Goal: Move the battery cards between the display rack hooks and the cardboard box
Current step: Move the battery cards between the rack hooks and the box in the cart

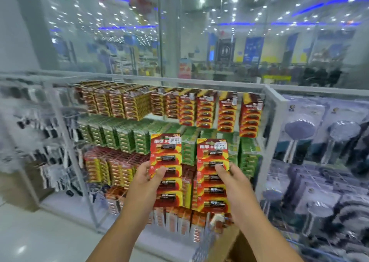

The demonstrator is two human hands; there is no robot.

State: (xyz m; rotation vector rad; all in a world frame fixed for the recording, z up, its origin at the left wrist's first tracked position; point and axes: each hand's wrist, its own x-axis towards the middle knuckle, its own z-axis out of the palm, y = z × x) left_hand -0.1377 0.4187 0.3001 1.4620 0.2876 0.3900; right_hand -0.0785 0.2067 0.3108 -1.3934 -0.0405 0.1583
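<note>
Behind the display rack [267, 110] stands a glass wall, and through it a bright shop hall with many ceiling lights shows, rather blurred. From the head camera, the white rack carries rows of battery packs on its hooks: red and yellow ones on top, green ones in the middle, red ones again lower down. Both arms reach forward at the middle of the picture. The left hand [148, 174] is closed on a red battery card [166, 170], thumb on the front side, and holds it upright before the rack. The right hand [229, 175] grips a second battery card [212, 174] in the same way, just beside the first one. At the bottom right, a corner of the cardboard box [237, 245] is visible under the right forearm.
</note>
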